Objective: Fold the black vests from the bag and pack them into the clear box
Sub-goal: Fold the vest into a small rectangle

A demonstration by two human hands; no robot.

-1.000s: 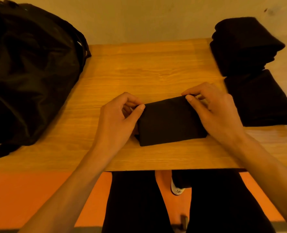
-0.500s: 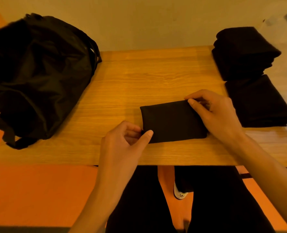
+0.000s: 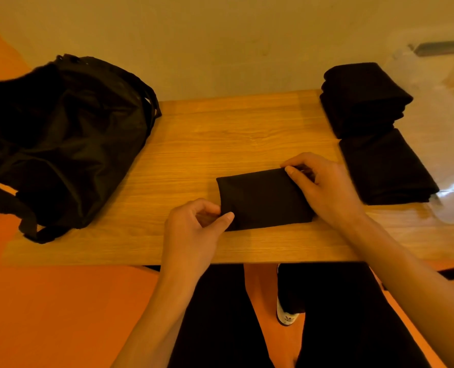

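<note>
We pinch the folded vest (image 3: 263, 199) at both ends, left hand (image 3: 194, 229) and right hand (image 3: 324, 189), likely lifting it next toward the clear box (image 3: 443, 123).

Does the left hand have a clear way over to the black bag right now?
Probably yes: only bare table lies between the left hand and the bag, though it pinches a corner of the folded vest and must let go first.
</note>
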